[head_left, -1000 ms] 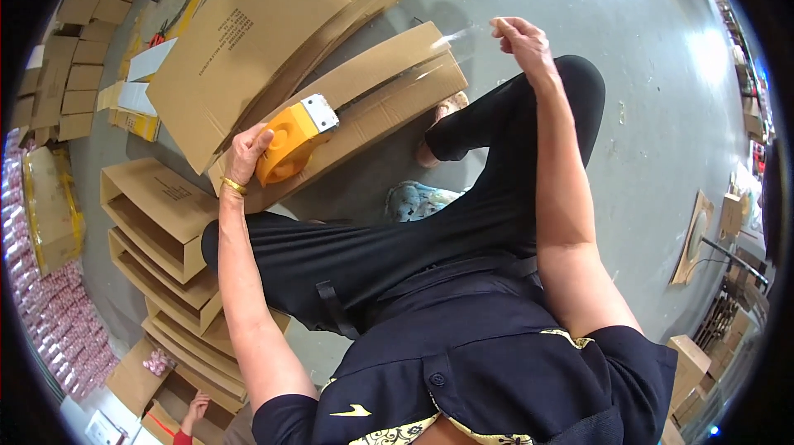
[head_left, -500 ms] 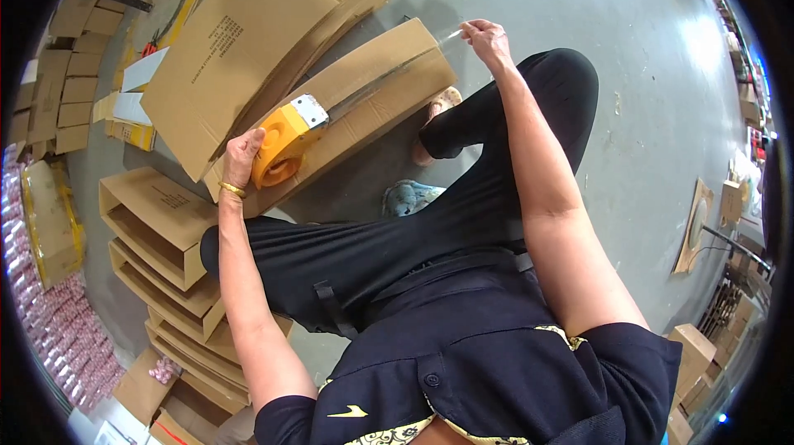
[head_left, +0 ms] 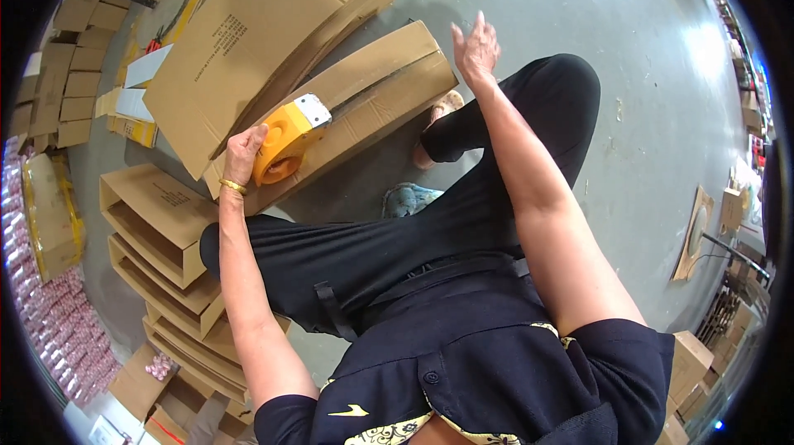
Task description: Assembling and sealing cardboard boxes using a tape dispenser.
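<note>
Head view. L hand (head_left: pixel 245 155) grip wrapped round orange tape dispenser (head_left: pixel 285 145), which rests on folded cardboard box (head_left: pixel 356 106) lying on floor (head_left: pixel 645 73) in front of person's knees. R hand (head_left: pixel 475 50) raised just beside box's far end, fingers spread, holding nothing. Stack of flat cardboard (head_left: pixel 265 23) behind; open cartons (head_left: pixel 157 222) at left.

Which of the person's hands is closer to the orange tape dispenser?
Left. The left hand grips the orange tape dispenser on the cardboard box. The right hand is raised, open, past the box's far end, well away from it.
</note>
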### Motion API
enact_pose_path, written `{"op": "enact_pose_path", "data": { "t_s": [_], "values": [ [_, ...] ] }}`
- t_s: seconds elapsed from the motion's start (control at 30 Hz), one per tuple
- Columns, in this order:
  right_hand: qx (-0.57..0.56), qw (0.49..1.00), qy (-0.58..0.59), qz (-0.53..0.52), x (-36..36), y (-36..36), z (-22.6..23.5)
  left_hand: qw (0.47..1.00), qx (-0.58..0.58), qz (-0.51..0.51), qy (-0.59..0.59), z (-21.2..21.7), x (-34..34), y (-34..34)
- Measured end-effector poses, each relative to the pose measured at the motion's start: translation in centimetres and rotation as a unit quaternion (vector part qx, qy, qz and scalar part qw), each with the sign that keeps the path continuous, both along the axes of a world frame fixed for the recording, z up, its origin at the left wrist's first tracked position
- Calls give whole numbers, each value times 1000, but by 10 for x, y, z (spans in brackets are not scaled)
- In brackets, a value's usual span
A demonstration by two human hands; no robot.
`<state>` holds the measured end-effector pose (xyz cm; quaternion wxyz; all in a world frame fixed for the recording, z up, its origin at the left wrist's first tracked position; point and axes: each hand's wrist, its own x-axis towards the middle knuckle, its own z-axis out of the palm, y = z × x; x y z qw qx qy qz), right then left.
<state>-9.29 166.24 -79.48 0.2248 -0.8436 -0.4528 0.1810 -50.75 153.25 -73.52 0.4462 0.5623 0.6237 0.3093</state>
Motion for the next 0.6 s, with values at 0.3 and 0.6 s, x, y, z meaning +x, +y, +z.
{"op": "enact_pose_path", "data": {
  "t_s": [0.3, 0.6],
  "values": [
    [126, 948, -97, 274, -43, -18, 16, 994, 0, -68, 87, 41, 14, 9],
    [107, 949, -85, 285, -51, -18, 21, 977, -45, -159, 136, 71, -30, -3]
  ]
}}
